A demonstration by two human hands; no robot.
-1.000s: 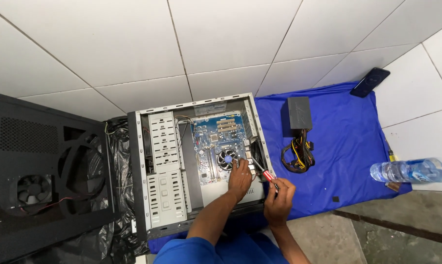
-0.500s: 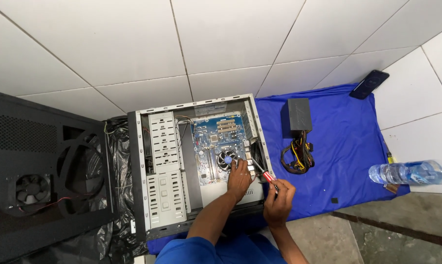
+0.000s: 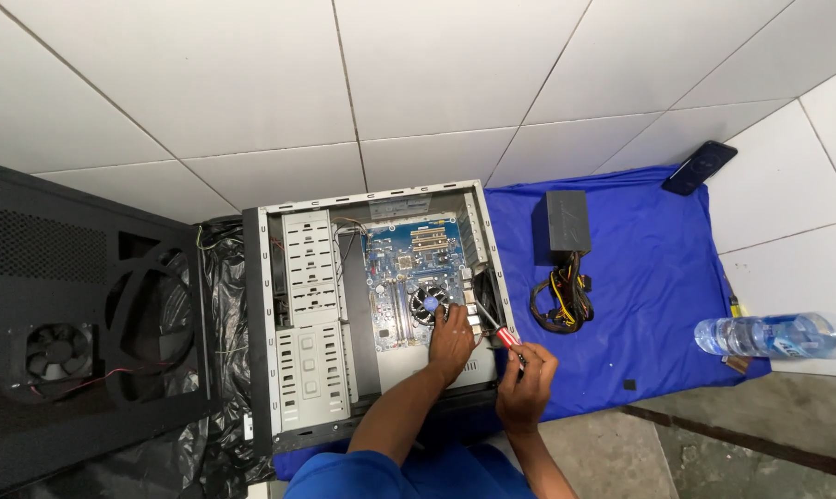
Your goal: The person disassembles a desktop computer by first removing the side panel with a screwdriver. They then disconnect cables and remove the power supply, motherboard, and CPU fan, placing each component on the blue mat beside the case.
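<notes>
While both hands work inside the opened computer case, the scene reads as follows.

Step in hand: judged as work on a fastener or fitting at the motherboard [image 3: 408, 277] edge, near the rear wall of the computer case [image 3: 261, 323].
Screwdriver [image 3: 494, 330]: red-handled, shaft slanting up and left into the case; tip hidden among the rear connectors.
Right hand [image 3: 526, 374]: fingers curled shut around the screwdriver handle, just outside the case's right wall.
Left hand [image 3: 452, 339]: inside the case, palm down, fingers bent and pressed on the board just below the round cooler fan [image 3: 427, 301]; whether it pinches anything cannot be told.
Next move: likely calls for keeping the tip seated and the shaft steady while the board is braced.
Case contents: blue motherboard with fan and slots at right; perforated metal drive bays [image 3: 311, 305] at left; loose wires along the top.
Blue cloth [image 3: 658, 268]: spread on the floor right of the case, carrying a black power supply [image 3: 566, 222] with coiled cables.
Periphery: black side panel [image 3: 76, 323] with small fan, left; dark phone [image 3: 700, 166] and lying plastic water bottle [image 3: 769, 335], right.
</notes>
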